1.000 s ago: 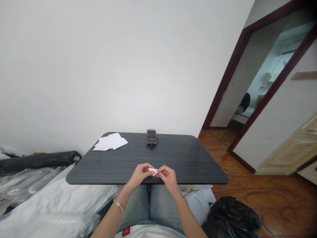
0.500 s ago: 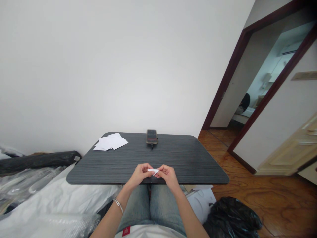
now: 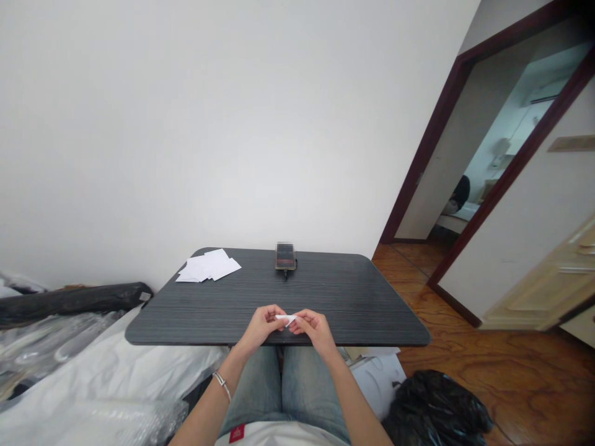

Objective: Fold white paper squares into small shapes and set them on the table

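Head view: a dark grey wood-grain counter (image 3: 334,291) with rounded corners stands against a white wall (image 3: 209,136), a polished wood floor (image 3: 506,359) running off to its right past an open doorway (image 3: 422,167), where a person (image 3: 459,195) shows in the room beyond. Beside the counter's near left corner lie a sheet of bubble wrap (image 3: 93,387) and a black roll (image 3: 69,303); one black plastic bag (image 3: 434,409) sits below its near right corner. On the counter are one loose pile of white paper sheets (image 3: 208,267) at the far left corner, too overlapped to count, and one smartphone (image 3: 285,256) at the middle of the far edge, a short cable (image 3: 286,273) at its base. Two hands, the left hand (image 3: 264,326) and the right hand (image 3: 316,329), both closed, pinch one small folded piece of white paper (image 3: 284,318) between them, over the counter just inside the middle of its near edge. Against the frame a second earlier, that paper looks slimmer and lies flatter; the pile and the phone sit unchanged.
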The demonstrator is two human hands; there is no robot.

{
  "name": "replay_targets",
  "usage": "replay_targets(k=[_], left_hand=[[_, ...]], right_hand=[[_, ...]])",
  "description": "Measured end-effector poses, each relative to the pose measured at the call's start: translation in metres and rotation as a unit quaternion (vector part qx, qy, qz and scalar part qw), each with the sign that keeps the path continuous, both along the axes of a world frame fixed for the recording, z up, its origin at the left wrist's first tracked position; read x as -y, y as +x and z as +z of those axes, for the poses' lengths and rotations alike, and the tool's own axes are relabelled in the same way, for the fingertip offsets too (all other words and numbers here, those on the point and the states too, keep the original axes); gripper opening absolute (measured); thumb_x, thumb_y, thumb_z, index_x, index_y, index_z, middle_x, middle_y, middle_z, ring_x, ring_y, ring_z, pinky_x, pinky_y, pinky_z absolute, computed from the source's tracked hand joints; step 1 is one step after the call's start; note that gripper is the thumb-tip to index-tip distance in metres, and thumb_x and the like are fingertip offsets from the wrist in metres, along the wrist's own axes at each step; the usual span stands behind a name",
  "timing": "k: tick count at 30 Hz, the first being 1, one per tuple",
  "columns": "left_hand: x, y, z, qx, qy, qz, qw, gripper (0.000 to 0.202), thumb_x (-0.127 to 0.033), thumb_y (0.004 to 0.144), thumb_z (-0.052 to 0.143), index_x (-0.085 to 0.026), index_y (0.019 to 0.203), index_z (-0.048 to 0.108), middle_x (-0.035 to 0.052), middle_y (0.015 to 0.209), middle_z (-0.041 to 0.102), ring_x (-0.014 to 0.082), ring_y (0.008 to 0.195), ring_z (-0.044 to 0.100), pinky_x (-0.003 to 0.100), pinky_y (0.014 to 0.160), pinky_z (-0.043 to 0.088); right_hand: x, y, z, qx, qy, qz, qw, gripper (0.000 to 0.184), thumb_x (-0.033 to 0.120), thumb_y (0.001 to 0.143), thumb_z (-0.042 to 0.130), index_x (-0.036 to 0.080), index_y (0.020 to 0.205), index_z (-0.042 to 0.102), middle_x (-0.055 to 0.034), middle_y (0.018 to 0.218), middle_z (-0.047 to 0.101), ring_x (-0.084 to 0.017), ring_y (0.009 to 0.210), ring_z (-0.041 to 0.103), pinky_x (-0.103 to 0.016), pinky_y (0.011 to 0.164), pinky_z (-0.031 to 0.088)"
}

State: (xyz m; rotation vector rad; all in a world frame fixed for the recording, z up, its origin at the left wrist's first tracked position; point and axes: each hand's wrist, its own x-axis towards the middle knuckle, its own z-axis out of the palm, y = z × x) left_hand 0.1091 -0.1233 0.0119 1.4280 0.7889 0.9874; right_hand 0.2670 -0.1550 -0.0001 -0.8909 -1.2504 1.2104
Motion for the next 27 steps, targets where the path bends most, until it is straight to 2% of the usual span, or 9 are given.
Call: replay_targets(k=[4,8,16,27], left_hand=[[0.0007,0.0012,-0.0009,-0.018,0.016,-0.004,1.0,0.023,-0.03,0.062,0.068,-0.009,0.068,0.059,0.0021,0.059,0.061,0.0099,0.05,0.053,0.021,0.051,0.042],[0.0017,0.0017,-0.0005,-0.023,0.018,-0.007,1.0,0.024,-0.031,0.061,0.068,-0.01,0.068,0.059,0.0017,0.059,0.061,0.01,0.05,0.053,0.021,0.05,0.044],[0.0005,0.0002,0.0007,-0.014,0.006,-0.031,0.999,0.026,-0.032,0.065,0.065,-0.009,0.077,0.064,0.0045,0.066,0.064,0.0111,0.056,0.056,0.023,0.057,0.046],[-0.0021,-0.0008,-0.0032,-0.008,-0.006,-0.011,1.0,0.026,-0.034,0.065,0.065,-0.009,0.07,0.066,0.0043,0.06,0.066,0.0113,0.05,0.056,0.022,0.053,0.045]], right_hand=[[-0.0018,-0.0023,-0.004,0.022,0.004,-0.032,0.999,0.022,0.034,0.066,0.065,0.014,0.07,0.06,-0.0025,0.056,0.065,-0.013,0.049,0.061,-0.022,0.047,0.049],[-0.0016,-0.0031,-0.0028,0.023,0.001,-0.035,0.999,0.022,0.035,0.066,0.065,0.014,0.066,0.06,-0.002,0.055,0.065,-0.013,0.046,0.059,-0.022,0.044,0.049],[0.0017,-0.0033,0.0009,0.033,0.017,-0.061,0.997,0.022,0.035,0.069,0.062,0.014,0.064,0.061,-0.0023,0.054,0.064,-0.012,0.046,0.059,-0.022,0.046,0.049],[0.003,-0.0032,0.0011,0.045,0.034,-0.067,0.996,0.024,0.039,0.07,0.061,0.015,0.066,0.061,-0.0023,0.055,0.064,-0.014,0.048,0.059,-0.024,0.048,0.049]])
